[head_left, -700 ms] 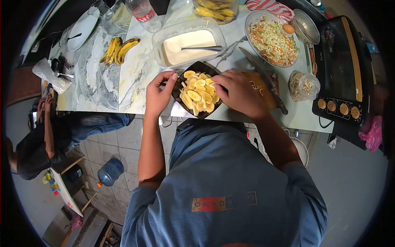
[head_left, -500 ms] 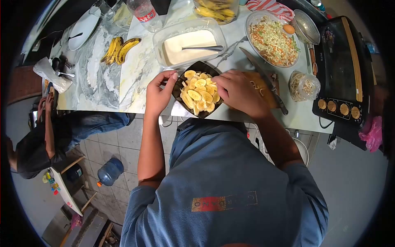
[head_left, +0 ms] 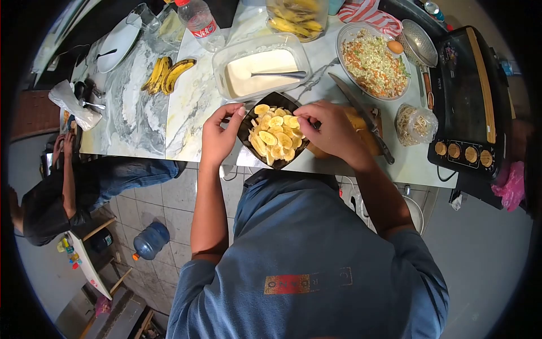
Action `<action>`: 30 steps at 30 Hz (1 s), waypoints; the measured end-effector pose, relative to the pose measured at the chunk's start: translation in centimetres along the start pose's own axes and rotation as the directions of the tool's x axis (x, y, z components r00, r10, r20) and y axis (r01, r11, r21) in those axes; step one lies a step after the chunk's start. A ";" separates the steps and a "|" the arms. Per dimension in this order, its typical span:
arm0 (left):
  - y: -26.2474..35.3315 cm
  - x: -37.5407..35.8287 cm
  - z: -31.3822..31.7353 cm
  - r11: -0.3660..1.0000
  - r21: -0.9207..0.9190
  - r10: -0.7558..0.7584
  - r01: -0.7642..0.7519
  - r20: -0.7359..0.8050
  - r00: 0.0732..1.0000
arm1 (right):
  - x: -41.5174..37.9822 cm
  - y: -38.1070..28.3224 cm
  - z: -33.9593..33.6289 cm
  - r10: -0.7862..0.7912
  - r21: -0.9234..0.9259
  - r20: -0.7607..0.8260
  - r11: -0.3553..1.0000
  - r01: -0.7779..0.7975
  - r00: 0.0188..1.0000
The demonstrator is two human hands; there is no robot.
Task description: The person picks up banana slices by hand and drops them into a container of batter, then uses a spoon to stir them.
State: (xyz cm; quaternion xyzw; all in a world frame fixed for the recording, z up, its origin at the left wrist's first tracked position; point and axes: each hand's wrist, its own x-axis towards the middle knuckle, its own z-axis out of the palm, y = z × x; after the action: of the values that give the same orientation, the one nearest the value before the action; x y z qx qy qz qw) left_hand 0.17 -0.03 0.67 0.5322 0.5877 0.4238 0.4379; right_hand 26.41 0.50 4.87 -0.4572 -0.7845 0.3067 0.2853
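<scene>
One dark bowl (head_left: 287,101), central, its near corner at the counter's (head_left: 189,121) front edge. Banana slices (head_left: 274,137) heaped inside: overlapped, well over a dozen, exact count not possible. Left hand (head_left: 220,134): thumb and fingers at the bowl's left rim; cannot tell whether clasping it. Right hand (head_left: 330,130): fingertips at the heap's right edge; cannot tell if a slice is pinched.

Just behind bowl: one clear tub (head_left: 218,73), pale mixture, one spoon (head_left: 279,74). Little room there. Right: one board (head_left: 367,141), one knife (head_left: 354,100), crowding that side; beyond, one plate (head_left: 340,48) of shredded vegetables, one egg (head_left: 395,47). Left: open marble out to two or three bananas (head_left: 180,75).
</scene>
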 end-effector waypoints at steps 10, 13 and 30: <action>-0.3 -0.6 -0.6 1.000 0.003 -0.006 0.006 -0.030 1.000 | 5.1 -0.2 -1.0 0.134 0.115 -0.168 0.987 -0.116 0.977; -0.7 -1.0 -0.9 1.000 0.005 -0.006 0.006 -0.045 0.999 | 7.8 -0.9 0.0 0.204 0.153 -0.117 0.971 -0.185 0.972; -1.0 -1.0 -1.2 1.000 -0.010 -0.017 0.017 -0.025 1.000 | 4.6 -1.2 -1.7 0.072 -0.020 0.220 0.997 -0.069 0.973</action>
State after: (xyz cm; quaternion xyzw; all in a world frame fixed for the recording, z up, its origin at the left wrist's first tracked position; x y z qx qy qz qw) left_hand -1.15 -1.18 0.08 0.5196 0.5955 0.4297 0.4367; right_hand 25.09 4.47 7.67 -0.4496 -0.7965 0.3606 0.1828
